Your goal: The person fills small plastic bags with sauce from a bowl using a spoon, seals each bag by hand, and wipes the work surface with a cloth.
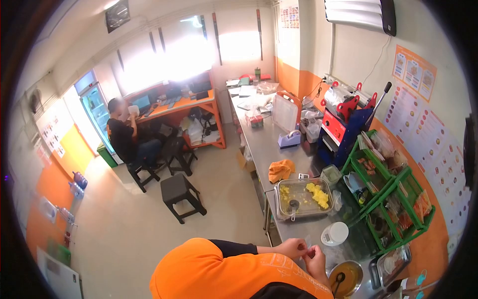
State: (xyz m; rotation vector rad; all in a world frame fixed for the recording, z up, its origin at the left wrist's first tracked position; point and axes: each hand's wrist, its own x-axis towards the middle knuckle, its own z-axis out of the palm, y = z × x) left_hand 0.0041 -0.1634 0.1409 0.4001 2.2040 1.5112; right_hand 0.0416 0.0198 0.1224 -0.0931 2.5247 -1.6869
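My left hand point(293, 247) and my right hand point(314, 261) are close together over the metal counter's front edge. Their fingertips pinch a small piece of clear plastic film point(307, 240), which looks like a thin bag. A round white scale point(334, 233) is just beyond them. Below and right of my right hand, a metal bowl point(359, 271) holds yellow-brown liquid, with a black spoon point(339, 279) resting in it. Farther off, a clear rectangular tray point(303, 209) contains crumbled yellow food point(317, 195) and a small measuring scoop point(294, 205).
Green crates point(398, 212) with packets line the wall side. An orange cloth point(281, 170), a tape dispenser point(289, 139) and a blue-red sealing machine point(338, 124) stand farther along. A person point(122, 132) sits at a desk; a black stool point(182, 194) is on the floor.
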